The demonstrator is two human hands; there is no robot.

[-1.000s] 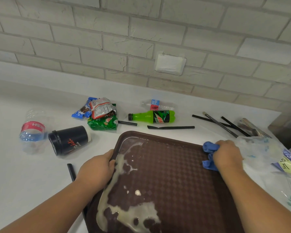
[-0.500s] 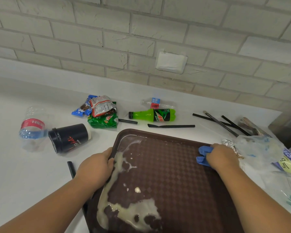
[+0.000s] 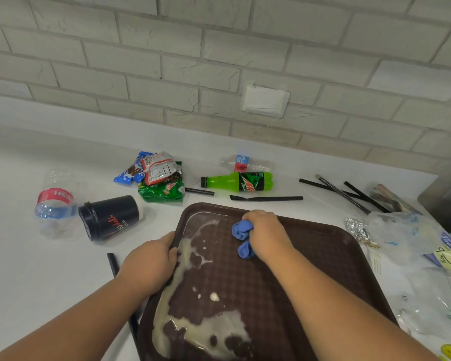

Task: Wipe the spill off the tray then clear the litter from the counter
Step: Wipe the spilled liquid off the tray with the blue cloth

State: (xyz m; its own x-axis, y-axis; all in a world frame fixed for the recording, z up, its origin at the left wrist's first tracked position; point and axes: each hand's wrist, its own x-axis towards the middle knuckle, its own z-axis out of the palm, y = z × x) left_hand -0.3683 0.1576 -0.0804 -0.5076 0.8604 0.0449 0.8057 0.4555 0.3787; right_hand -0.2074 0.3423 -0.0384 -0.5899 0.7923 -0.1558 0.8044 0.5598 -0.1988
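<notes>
One dark brown textured plastic tray (image 3: 323, 256) lies on the white table (image 3: 36, 269), with one milky, pale spill (image 3: 214, 332) running down its left side and pooling at the near end. The left hand (image 3: 147, 267) grips the tray's left rim, fingers curled over the edge. The right hand (image 3: 267, 235) is closed round one bunched blue cloth (image 3: 241, 229), pressing it on the tray's far part, just right of the spill's top.

Litter lies beyond and beside the tray:
- two clear crushed water bottles, one at the left (image 3: 55, 201) and one by the wall (image 3: 245, 164)
- one green soda bottle (image 3: 240, 181)
- one black lidded paper cup (image 3: 109, 217) on its side
- three snack wrappers: blue (image 3: 129, 173), red-and-white (image 3: 159, 168), green (image 3: 164, 192)
- about six black straws (image 3: 266, 198)
- one crumpled foil wad (image 3: 358, 229)

Clear plastic bags (image 3: 401, 230) lie at the right; their number cannot be told.
</notes>
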